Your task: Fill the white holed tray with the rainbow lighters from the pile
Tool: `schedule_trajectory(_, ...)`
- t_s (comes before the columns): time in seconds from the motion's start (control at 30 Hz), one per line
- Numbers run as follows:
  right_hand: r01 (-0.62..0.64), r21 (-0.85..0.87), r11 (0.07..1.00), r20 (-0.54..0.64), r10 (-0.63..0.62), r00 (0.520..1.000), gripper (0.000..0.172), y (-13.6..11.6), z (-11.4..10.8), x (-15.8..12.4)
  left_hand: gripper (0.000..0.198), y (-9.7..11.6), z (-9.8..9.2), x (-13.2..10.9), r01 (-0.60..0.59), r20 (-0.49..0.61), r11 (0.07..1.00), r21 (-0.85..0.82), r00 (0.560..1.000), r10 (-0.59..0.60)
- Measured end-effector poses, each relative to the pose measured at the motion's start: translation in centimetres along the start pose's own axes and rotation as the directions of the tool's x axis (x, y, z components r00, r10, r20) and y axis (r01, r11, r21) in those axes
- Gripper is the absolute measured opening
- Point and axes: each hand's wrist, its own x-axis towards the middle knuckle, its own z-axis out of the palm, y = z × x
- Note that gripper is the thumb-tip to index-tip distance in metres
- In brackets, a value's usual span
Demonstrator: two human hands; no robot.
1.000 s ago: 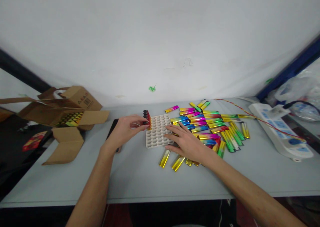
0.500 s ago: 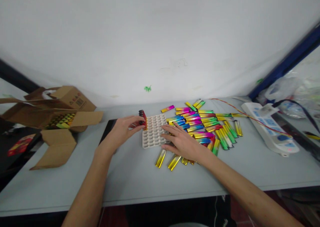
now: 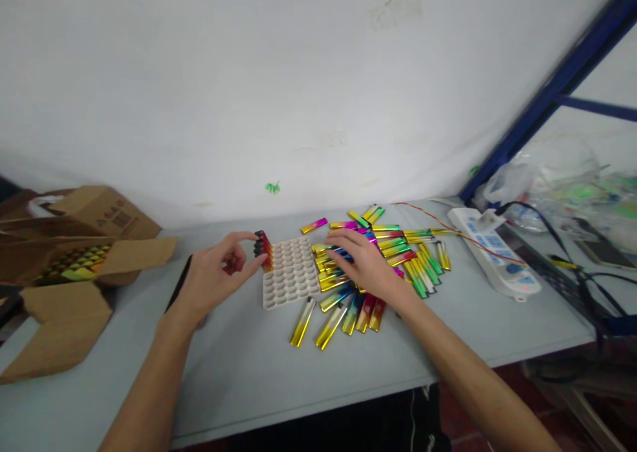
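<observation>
My left hand is at the left edge of a white tray with rows of holes. Its thumb and index finger are spread around a short row of red-and-gold lighters standing upright in the tray, black tops up. Whether the fingertips touch them is hard to see. My right hand lies over a pile of shiny multicoloured lighters just right of the tray, fingers apart and slightly bent. The lighters under its palm are hidden. Two gold-and-silver lighters lie in front of the tray.
An open cardboard box holding lighters stands at the left, flaps spread. At the right are a white power strip with a plug, a red-yellow wire and clear plastic bags. A dark flat object lies behind my left wrist.
My right hand has moved off the tray's right edge onto the lighter pile. My left finger and thumb have spread apart at the upright lighters. The view has shifted right.
</observation>
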Motion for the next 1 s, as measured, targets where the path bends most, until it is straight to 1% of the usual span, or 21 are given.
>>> schedule_trajectory(0.07, -0.098, -0.080, 0.992, -0.082, 0.091, 0.992, 0.024, 2.6, -1.4, 0.1, 0.032, 0.5, 0.0, -0.2, 0.003, -0.072, 0.999, -0.046, 0.997, -0.007)
schedule_trajectory(0.1, -0.138, -0.126, 0.982, -0.096, 0.127, 0.987, 0.023, 4.0, -2.2, -0.1, 0.028, 0.8, 0.1, -0.3, 0.001, -0.086, 0.998, -0.070, 0.996, -0.007)
schedule_trajectory(0.17, -0.216, -0.194, 0.957, -0.140, 0.191, 0.972, 0.022, 6.9, -3.7, -0.8, 0.024, 1.2, 0.4, -0.5, -0.013, -0.079, 0.994, -0.106, 0.997, 0.005)
schedule_trajectory(0.27, -0.326, -0.270, 0.906, -0.172, 0.287, 0.942, 0.020, 10.6, -6.1, -2.4, 0.024, 1.8, 1.3, -0.6, -0.056, -0.004, 0.988, -0.145, 0.998, 0.056)
schedule_trajectory(0.37, -0.413, -0.319, 0.853, -0.142, 0.388, 0.911, 0.017, 12.8, -8.0, -3.9, 0.025, 2.6, 2.4, -0.7, -0.073, 0.113, 0.980, -0.187, 0.989, 0.095)
schedule_trajectory(0.5, -0.457, -0.360, 0.813, -0.022, 0.482, 0.876, 0.014, 13.9, -9.0, -5.1, 0.027, 3.3, 3.6, -0.8, -0.076, 0.246, 0.982, -0.173, 0.962, 0.118)
schedule_trajectory(0.6, -0.452, -0.376, 0.809, 0.040, 0.502, 0.864, 0.016, 14.1, -8.9, -5.2, 0.028, 3.3, 4.3, -0.9, -0.066, 0.350, 0.987, -0.145, 0.930, 0.113)
schedule_trajectory(0.7, -0.449, -0.377, 0.810, 0.068, 0.507, 0.859, 0.021, 14.2, -8.7, -4.9, 0.029, 3.0, 4.8, -1.0, -0.049, 0.413, 0.992, -0.117, 0.906, 0.094)
schedule_trajectory(0.87, -0.435, -0.368, 0.822, 0.131, 0.509, 0.851, 0.017, 14.3, -8.9, -4.0, 0.029, 2.9, 5.0, -0.9, -0.026, 0.442, 0.995, -0.099, 0.894, 0.067)
schedule_trajectory(0.93, -0.402, -0.357, 0.843, 0.131, 0.471, 0.872, 0.016, 13.9, -9.2, -3.7, 0.029, 3.0, 4.9, -0.9, -0.024, 0.429, 0.995, -0.099, 0.901, 0.064)
schedule_trajectory(1.0, -0.365, -0.308, 0.879, 0.079, 0.405, 0.911, 0.020, 13.1, -9.6, -3.5, 0.028, 3.0, 4.8, -0.9, -0.037, 0.386, 0.993, -0.109, 0.919, 0.077)
